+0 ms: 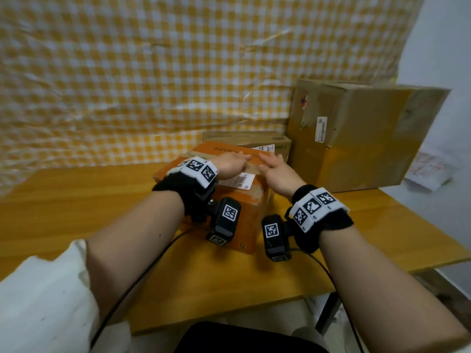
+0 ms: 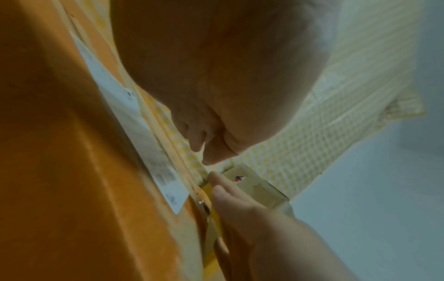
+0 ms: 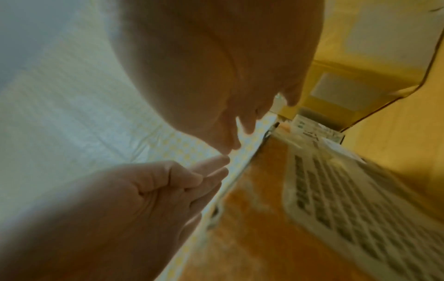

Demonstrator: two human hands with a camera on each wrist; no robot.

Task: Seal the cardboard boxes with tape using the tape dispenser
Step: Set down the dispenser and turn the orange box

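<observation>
My left hand (image 1: 230, 164) and right hand (image 1: 274, 169) lie flat, fingers straight, on top of the orange box (image 1: 244, 207) in the middle of the table (image 1: 76, 200), gripping nothing. I judge the box light and stiff, its flaps springy; best held by pressing beside the seam. No tape dispenser is visible. The head view shows a bigger box (image 1: 356, 138) behind to the right. Only the right wrist view shows the label (image 3: 341, 194) closely.
</observation>
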